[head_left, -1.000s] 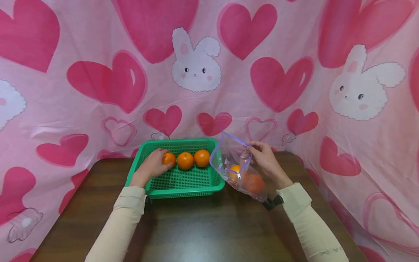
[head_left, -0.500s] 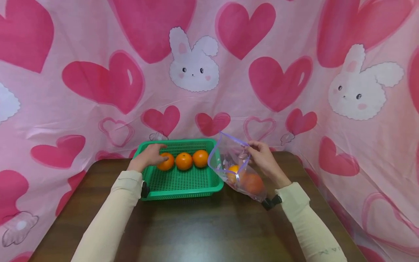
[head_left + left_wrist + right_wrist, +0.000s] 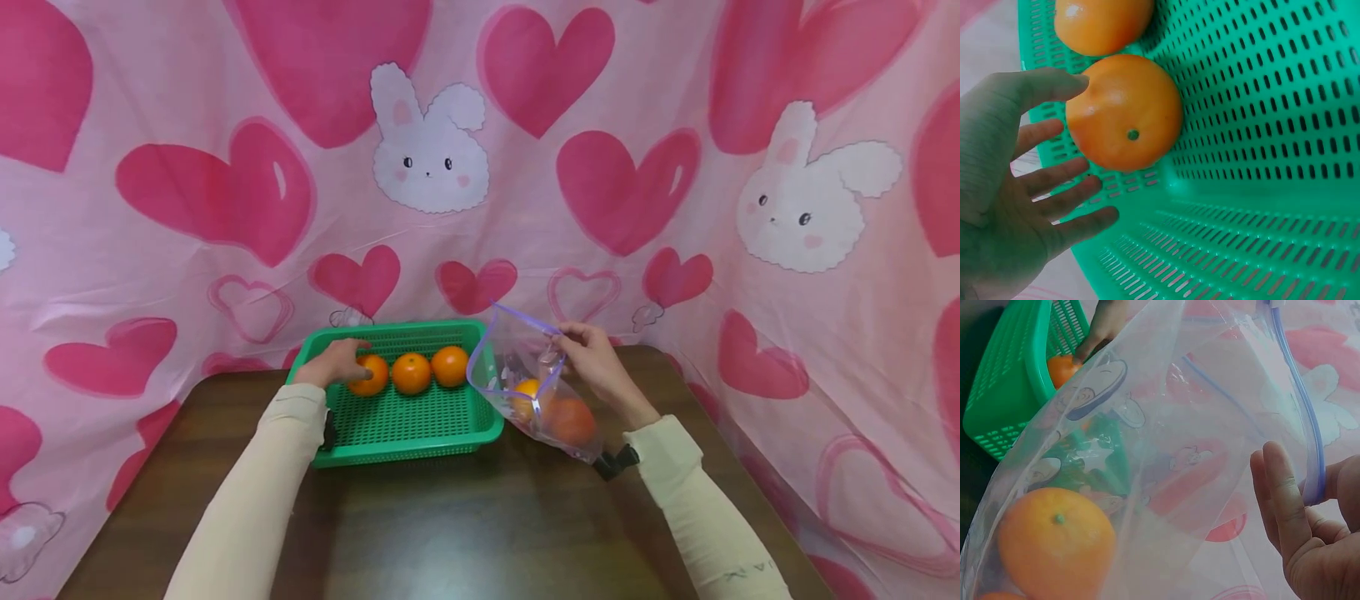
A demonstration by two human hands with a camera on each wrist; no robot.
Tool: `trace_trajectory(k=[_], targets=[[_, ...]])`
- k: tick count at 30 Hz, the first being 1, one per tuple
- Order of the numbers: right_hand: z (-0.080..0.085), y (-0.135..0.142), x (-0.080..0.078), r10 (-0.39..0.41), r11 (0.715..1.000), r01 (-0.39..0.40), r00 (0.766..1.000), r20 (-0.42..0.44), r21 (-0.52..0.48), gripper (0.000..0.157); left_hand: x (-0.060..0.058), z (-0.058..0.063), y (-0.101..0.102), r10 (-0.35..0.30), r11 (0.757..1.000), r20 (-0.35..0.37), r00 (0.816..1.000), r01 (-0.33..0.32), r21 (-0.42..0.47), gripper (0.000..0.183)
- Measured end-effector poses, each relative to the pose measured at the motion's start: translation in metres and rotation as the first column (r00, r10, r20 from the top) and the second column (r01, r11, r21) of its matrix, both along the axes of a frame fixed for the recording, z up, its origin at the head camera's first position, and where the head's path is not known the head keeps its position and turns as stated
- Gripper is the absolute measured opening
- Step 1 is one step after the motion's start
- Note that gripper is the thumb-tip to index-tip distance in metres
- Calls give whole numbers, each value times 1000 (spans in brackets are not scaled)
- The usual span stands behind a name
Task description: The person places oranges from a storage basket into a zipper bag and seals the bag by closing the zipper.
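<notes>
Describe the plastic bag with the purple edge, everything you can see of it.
The plastic bag looks thin and clear, with printed figures on its side and a purple strip edging its mouth, which bears a small white piece. It hangs tilted, gaping toward the green basket on its left, two oranges low inside. The right hand holds its rim. Whether it touches the basket or table is unclear.

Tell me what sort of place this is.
Probably a screened-off indoor tabletop workspace: a dark wood-look table, pink cloth printed with hearts and rabbits hanging behind it, and a green basket holding three oranges.
</notes>
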State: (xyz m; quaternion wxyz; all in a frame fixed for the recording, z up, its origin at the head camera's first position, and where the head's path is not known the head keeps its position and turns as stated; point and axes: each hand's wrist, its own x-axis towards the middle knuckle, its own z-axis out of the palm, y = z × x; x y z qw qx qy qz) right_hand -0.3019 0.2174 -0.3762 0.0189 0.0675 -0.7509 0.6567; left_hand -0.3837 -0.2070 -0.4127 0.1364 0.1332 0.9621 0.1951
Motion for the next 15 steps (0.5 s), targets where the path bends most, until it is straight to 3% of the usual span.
trace_trajectory(k=[8,15], targets=[[-1,0,-1,12,1000,-11,1000,-13,3,27,-5,-10,-4,16,999,19,1000,-15,-32,67],[0,0,-2,20,1000,-20,1000,-19,9,28,-12,-20,-3,43,999,40,998,-44,18,75]])
